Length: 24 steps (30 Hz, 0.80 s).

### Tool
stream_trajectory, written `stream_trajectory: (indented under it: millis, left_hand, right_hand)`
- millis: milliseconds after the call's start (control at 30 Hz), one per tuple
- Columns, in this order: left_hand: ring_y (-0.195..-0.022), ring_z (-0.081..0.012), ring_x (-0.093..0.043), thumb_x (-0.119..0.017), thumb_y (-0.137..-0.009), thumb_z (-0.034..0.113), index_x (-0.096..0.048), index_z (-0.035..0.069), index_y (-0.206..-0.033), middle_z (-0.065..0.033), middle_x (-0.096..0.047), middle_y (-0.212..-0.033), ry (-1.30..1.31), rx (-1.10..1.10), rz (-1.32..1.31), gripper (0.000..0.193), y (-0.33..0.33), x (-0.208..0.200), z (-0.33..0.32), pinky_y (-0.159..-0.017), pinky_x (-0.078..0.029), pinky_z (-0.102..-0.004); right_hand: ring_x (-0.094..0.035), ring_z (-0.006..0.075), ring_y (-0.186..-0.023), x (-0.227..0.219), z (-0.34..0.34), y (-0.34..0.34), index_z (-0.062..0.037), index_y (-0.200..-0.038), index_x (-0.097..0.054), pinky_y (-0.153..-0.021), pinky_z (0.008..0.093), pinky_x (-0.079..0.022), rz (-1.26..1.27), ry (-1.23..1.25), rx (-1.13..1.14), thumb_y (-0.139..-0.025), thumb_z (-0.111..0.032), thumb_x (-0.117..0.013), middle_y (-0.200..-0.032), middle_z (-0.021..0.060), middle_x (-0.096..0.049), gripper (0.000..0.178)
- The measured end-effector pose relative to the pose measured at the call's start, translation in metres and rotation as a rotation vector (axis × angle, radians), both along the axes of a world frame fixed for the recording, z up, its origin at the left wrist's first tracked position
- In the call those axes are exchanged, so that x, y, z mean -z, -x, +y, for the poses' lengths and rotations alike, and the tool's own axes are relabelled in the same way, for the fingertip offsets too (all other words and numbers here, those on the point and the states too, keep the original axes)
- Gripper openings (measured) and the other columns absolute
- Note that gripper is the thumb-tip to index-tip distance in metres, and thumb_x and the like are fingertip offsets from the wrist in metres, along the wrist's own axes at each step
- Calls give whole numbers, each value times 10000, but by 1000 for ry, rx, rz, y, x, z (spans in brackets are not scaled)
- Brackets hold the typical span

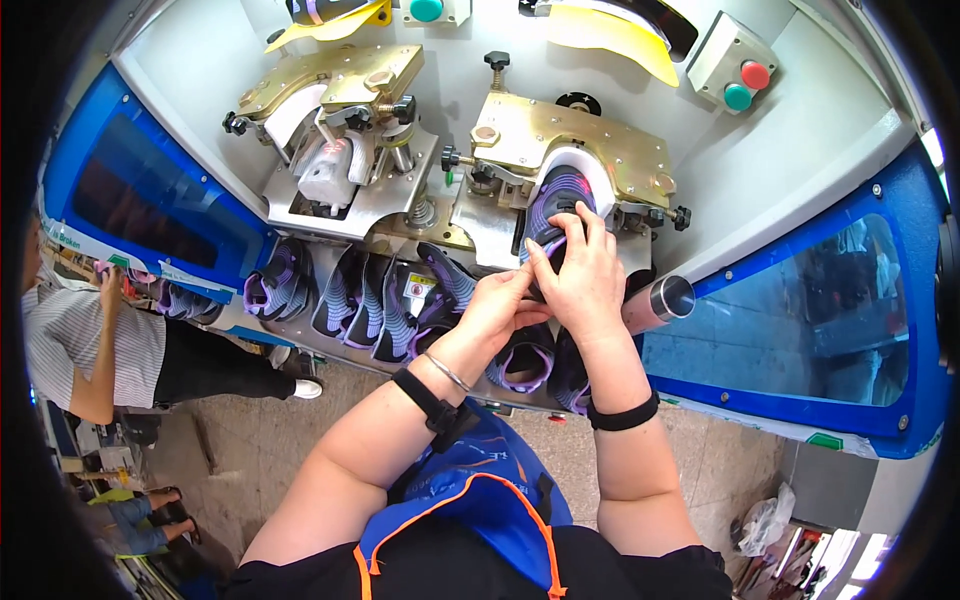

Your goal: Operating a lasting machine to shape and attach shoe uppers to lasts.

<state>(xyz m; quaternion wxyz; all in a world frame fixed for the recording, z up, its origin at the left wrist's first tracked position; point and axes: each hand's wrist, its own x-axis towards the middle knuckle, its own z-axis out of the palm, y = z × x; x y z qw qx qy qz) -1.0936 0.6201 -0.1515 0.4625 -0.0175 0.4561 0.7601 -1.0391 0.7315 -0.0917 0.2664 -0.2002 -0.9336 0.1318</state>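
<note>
A purple and black knitted shoe upper sits in the curved white pad of the right-hand machine station, toe end inward. Over its near end lies my right hand, fingers bent and pressing on the upper with the thumb pointing inward. My left hand is closed in a pinch at the upper's near edge, its fingertips meeting the right thumb; part of that edge is hidden behind both hands. At the left station a pale grey foot-shaped form stands bare, a red light mark on it.
Several similar uppers line the ledge before the machine. Beside my right wrist stands a pink metal-topped cylinder. Button boxes and yellow guards are above. Blue windowed panels flank the machine. Another person stands at left.
</note>
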Motion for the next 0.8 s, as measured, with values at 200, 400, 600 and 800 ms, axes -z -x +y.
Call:
stream_trajectory:
  millis: [200,400,600,800]
  left_hand:
    - [-719,-190,-685,-535,-979,411,-601,-13,-1064,-108,-678,-931,29,23,82,438,1,12,3,-648,-579,-290]
    - [-969,-235,-671,-546,-958,462,-572,-6,-1198,-155,-643,-1148,238,193,280,526,9,-22,-62,-790,-549,-331]
    - [-821,-217,-699,-536,-975,380,-591,16,-1146,-110,-679,-981,366,282,228,405,15,8,-199,-673,-577,-305]
    - [-845,-251,-703,-582,-936,338,-586,44,-1151,-145,-681,-1069,198,234,115,364,-3,52,-242,-649,-573,-345]
  right_hand:
    - [-495,367,-1208,14,2,-2,-156,-1146,-580,-931,555,-425,75,-26,-35,-791,-411,-698,-1333,147,-501,453]
    - [-464,371,-1241,-3,-15,-43,-121,-1293,-517,-972,531,-399,229,-175,-144,-812,-301,-703,-1420,159,-431,546]
    - [-657,301,-868,91,-79,-135,-80,-1089,-569,-694,365,-533,-164,186,-312,-802,-226,-719,-1050,109,-625,355]
    - [-610,332,-1001,105,-79,-129,-61,-1050,-633,-818,419,-502,-347,193,-224,-798,-118,-670,-1083,143,-620,261]
